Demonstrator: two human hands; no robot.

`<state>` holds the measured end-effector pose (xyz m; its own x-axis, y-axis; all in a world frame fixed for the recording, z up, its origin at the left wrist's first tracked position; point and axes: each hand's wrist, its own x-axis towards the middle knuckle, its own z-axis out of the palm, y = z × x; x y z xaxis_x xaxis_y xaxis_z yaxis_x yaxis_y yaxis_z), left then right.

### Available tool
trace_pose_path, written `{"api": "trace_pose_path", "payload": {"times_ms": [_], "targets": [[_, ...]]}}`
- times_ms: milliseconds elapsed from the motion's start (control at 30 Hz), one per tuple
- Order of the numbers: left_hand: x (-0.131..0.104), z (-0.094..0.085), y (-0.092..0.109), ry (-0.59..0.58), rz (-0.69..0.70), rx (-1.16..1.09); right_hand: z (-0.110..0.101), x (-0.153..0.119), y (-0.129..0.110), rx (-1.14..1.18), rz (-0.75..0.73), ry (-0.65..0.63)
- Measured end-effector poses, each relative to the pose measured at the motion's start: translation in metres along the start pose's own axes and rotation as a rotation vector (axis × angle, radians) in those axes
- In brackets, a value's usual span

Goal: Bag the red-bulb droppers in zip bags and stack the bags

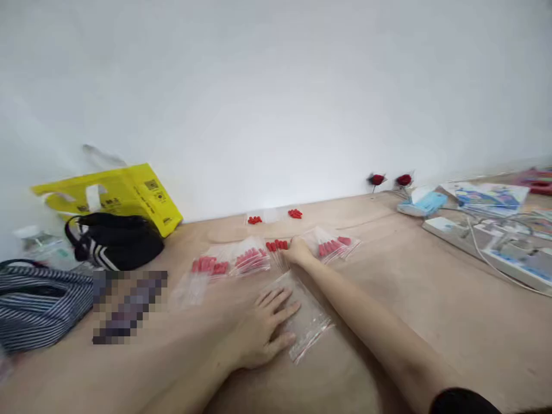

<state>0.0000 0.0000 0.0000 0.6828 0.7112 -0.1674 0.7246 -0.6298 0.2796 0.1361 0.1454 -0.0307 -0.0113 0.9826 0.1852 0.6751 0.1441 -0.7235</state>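
Observation:
My left hand [263, 330] lies with its fingers spread on the left part of a clear zip bag [308, 319] on the table. Farther forward, my right hand [297, 252] is at the right end of a short row of red pieces [276, 245]; its fingertips are too blurred to tell what they hold. Clear bags with red pieces inside lie to the left [210, 265], at the middle left [251, 259] and to the right [330, 247] of that hand. Near the wall are two small groups of red pieces, one left [254, 219] and one right [295, 213].
At the left are a yellow bag [146, 198], a black pouch [125, 241], a striped cloth bag [41, 302] and a clear bottle [45, 247]. To the right stand two dark red flowers [377, 180], a blue packet [425, 204] and a power strip [457, 237] with a white cable.

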Motion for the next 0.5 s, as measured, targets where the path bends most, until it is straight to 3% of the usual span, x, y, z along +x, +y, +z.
{"api": "trace_pose_path", "payload": {"times_ms": [100,200,300,333,400,500], "targets": [[0.001,-0.005,-0.009,-0.049,0.137,-0.033,-0.011,-0.001,0.006,-0.002,-0.055,0.052],[0.006,-0.009,-0.010,-0.050,0.271,-0.008,-0.027,-0.013,0.010,0.021,-0.178,0.022],[0.014,-0.010,-0.005,0.043,0.364,0.099,-0.047,-0.038,0.016,0.067,-0.340,-0.085],[0.017,-0.010,-0.004,0.098,0.379,0.140,-0.054,-0.048,0.021,0.116,-0.472,-0.138],[0.024,-0.010,-0.006,0.226,0.358,0.203,-0.068,-0.069,0.031,0.189,-0.639,-0.219],[0.039,-0.011,-0.019,0.442,0.143,0.223,-0.085,-0.095,0.047,0.181,-0.767,-0.399]]}}
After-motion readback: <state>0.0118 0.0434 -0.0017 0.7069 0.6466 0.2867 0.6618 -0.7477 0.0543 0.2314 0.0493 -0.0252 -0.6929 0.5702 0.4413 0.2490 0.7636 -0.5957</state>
